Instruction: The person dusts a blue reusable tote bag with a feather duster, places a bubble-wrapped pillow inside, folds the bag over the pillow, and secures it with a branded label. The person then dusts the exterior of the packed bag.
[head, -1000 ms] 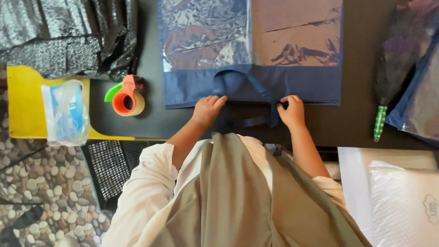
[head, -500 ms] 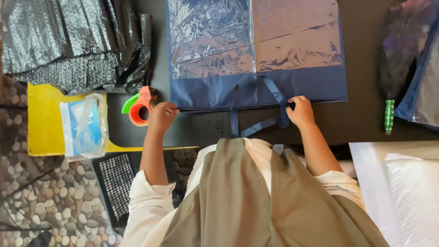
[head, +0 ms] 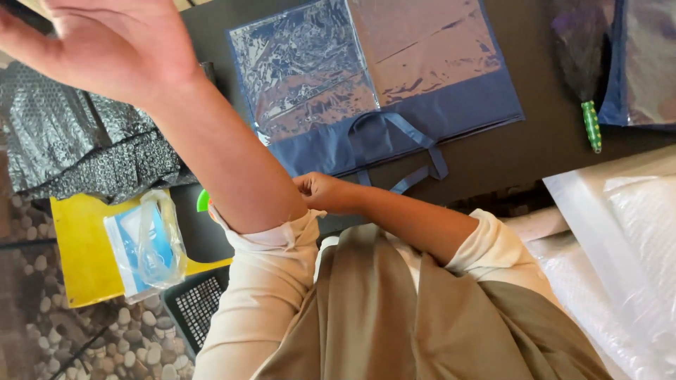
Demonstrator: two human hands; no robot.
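— Black bubble-textured plastic sheeting (head: pixel 77 151) fills the left edge of the frame, crumpled in folds. What lies under it?

— A yellow board (head: pixel 81 257) at lower left, with a clear packet holding something blue and white (head: pixel 144 243) lying on it. Below that, a black mesh basket (head: pixel 193 306) shows over a pebble-patterned floor (head: pixel 49 331).

— And the hand at the upper left?

— That is the left hand (head: pixel 113 46), raised close to the camera, palm open and fingers spread, holding nothing. Its bare forearm runs down to a rolled cream sleeve (head: pixel 264 246). A sliver of green (head: pixel 203 200) peeks out just beside the forearm; I cannot tell what it belongs to.

— Where is the other hand?

— The right hand (head: pixel 320 191) sits at the centre, fingers curled in and pinching the cream cuff at the left elbow. It rests just below the navy fabric bag (head: pixel 429 105).

— Describe the bag.

— It lies flat on the dark table (head: pixel 535 151), upper centre, with a clear plastic front panel (head: pixel 317 70) and navy strap handles (head: pixel 415 151) trailing toward the person.

— Further right?

— A dark feather duster with a green handle (head: pixel 588 77) at upper right, then another navy-edged clear bag (head: pixel 644 60) at the corner. White padded mailers (head: pixel 627 239) cover the lower right.
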